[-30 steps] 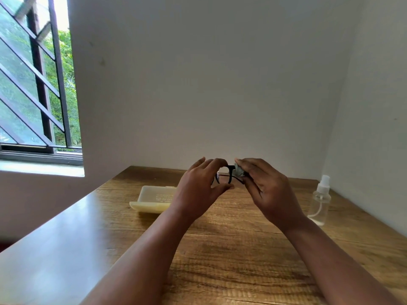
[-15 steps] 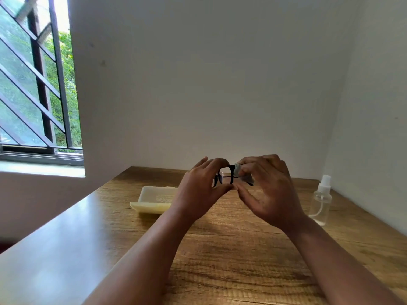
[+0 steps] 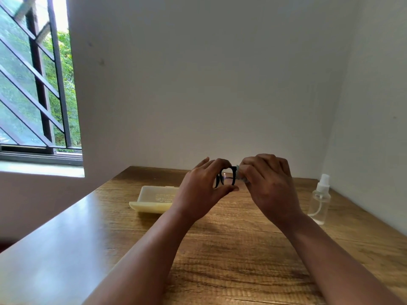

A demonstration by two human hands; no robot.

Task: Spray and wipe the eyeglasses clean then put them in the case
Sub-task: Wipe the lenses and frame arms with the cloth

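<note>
While pinched at the rim by the left hand [image 3: 203,190], black plastic-framed eyeglasses [image 3: 228,178]: light, fragile; right hand [image 3: 267,181], three o'clock, pinches pale cloth [image 3: 240,170].

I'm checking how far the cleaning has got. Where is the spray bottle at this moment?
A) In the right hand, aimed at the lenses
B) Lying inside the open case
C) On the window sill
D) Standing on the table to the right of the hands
D: the spray bottle stands upright on the table, apart from the right hand, which rubs a cloth on the eyeglasses.
</note>
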